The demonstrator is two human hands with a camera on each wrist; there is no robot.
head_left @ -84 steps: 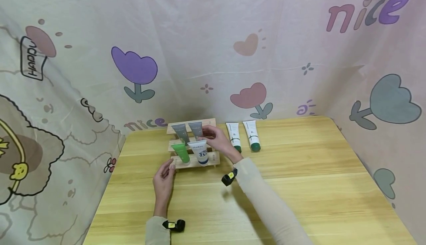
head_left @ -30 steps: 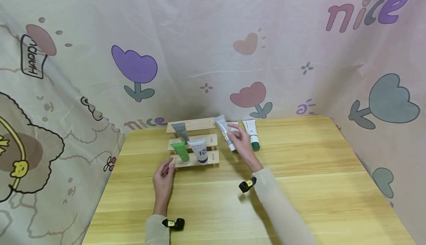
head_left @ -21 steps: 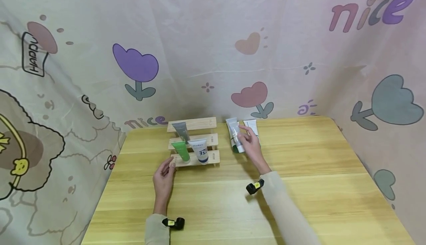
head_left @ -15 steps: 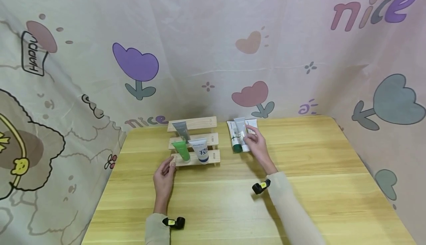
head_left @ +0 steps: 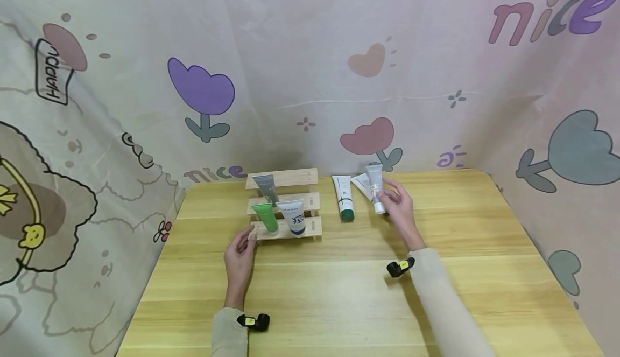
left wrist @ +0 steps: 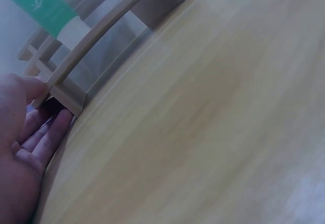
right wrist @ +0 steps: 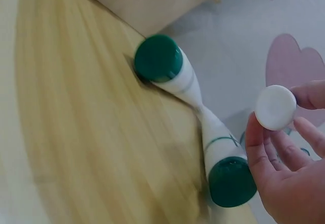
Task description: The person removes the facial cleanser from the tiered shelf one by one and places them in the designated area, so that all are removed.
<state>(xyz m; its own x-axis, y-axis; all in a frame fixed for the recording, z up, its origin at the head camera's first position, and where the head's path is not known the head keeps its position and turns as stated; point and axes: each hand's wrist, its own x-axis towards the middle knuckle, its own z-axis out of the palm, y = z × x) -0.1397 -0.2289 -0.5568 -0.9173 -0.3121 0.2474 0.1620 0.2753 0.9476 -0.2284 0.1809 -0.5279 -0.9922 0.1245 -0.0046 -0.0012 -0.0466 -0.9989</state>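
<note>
At the wooden tiered rack [head_left: 286, 179], my left hand [head_left: 239, 257] grips the front left corner, thumb on top and fingers under the shelf end [left wrist: 66, 92]. My right hand [head_left: 401, 209] pinches a silver-grey squeeze tube [head_left: 374, 182], its white cap [right wrist: 275, 108] pointing down. Behind the held tube lies a white tube [head_left: 361, 183] set askew, partly hidden; its green cap [right wrist: 232, 182] shows in the right wrist view. Left of it is another white tube with a green cap [head_left: 344, 195]. On the rack stand a green tube [head_left: 266, 218], a white tube with a blue cap [head_left: 294, 218] and a dark grey tube [head_left: 267, 189].
The wood-grain table [head_left: 329, 298] backs onto a printed cloth [head_left: 290, 77], with more cloth hanging at both sides. Black wrist cameras [head_left: 254, 322] sit on both sleeves.
My right hand has lifted the silver-grey tube off the rack and carried it right, past the first white tube. The farther white tube has turned askew. My left hand keeps its place.
</note>
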